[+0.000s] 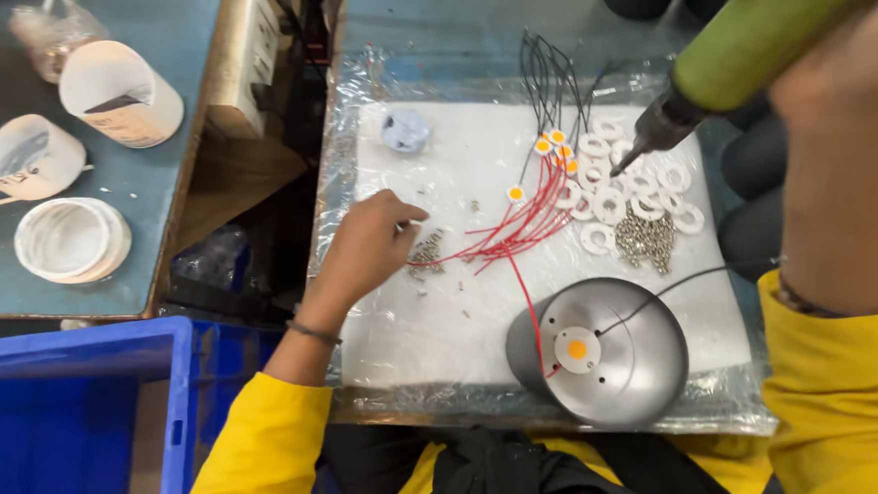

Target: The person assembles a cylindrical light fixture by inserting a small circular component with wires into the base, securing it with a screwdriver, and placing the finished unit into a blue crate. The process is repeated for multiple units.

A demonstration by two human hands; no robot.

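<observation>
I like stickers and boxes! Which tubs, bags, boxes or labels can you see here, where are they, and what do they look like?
White tub with a label: left table, on its side, round.
Second white tub: left table, tilted, dark marks.
White lid: left table, round, flat.
Clear bag: top left, crinkly.
Blue crate: bottom left, rectangular.
No screens or signs.

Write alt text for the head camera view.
A person in yellow sleeves reaches the left hand to small screws on a white work mat while the right hand holds a green electric screwdriver. A grey lamp housing, red wires and white rings lie nearby.
</observation>
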